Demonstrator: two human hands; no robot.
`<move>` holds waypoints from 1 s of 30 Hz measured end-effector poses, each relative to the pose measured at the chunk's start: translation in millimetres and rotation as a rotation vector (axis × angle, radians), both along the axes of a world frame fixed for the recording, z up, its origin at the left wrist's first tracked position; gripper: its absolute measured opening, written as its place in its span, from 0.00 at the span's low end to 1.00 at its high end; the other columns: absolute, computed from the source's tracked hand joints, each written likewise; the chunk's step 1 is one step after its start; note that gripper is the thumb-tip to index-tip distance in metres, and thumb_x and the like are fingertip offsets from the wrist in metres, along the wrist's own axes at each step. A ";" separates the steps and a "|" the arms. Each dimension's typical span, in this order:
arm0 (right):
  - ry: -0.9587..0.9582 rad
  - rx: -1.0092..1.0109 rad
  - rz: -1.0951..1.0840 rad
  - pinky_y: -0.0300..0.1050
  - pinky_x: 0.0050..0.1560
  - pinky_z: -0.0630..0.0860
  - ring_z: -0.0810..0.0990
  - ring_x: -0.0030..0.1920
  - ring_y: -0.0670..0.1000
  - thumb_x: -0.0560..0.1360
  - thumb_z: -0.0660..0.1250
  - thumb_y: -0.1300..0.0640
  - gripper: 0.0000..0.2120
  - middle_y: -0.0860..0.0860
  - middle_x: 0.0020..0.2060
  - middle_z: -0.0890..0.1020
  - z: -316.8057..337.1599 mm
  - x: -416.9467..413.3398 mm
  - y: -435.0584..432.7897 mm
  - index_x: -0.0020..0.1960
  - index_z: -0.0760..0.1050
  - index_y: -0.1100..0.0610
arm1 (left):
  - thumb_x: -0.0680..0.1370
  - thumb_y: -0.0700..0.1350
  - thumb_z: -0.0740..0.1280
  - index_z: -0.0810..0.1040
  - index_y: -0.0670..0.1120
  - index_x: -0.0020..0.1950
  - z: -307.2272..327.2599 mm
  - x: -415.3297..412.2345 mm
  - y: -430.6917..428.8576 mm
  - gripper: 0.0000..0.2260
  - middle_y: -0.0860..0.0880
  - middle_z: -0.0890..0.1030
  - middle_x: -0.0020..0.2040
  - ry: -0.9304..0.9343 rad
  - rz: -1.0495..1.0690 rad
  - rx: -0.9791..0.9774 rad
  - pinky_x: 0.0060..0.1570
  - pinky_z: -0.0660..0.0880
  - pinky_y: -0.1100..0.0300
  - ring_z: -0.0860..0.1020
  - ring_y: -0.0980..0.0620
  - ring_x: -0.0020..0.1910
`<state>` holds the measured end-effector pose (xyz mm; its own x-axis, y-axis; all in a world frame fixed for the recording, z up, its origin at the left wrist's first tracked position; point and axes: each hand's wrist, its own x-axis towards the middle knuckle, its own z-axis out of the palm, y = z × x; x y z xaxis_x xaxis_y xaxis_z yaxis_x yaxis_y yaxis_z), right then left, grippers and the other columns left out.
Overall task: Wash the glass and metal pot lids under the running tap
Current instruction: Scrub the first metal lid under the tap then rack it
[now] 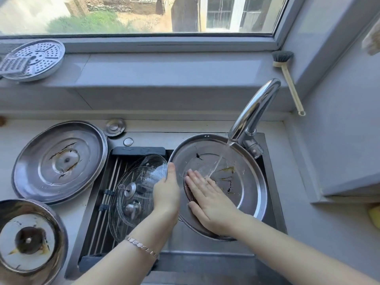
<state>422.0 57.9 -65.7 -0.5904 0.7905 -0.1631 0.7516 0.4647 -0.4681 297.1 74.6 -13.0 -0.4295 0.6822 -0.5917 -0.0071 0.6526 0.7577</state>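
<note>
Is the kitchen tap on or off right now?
On. A clear stream of water pours from the curved chrome tap onto the round metal pot lid.

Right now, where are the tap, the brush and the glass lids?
tap [255,108]: head view, middle of the spout.
brush [291,85]: head view, middle of the handle.
glass lids [130,190]: head view, the upper metal knob.

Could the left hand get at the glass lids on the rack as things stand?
Probably yes: the glass lids lie right beside the left hand with nothing between them. But that hand grips the rim of the metal lid under the tap, so it would have to let go first.
</note>
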 end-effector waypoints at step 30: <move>-0.199 -0.223 -0.120 0.40 0.73 0.37 0.38 0.75 0.46 0.73 0.38 0.34 0.39 0.49 0.74 0.37 33.0 33.7 -11.1 0.76 0.40 0.57 | 0.77 0.62 0.56 0.67 0.44 0.31 10.6 -13.3 -14.1 0.24 0.48 0.71 0.30 0.108 0.281 0.109 0.38 0.67 0.55 0.69 0.50 0.31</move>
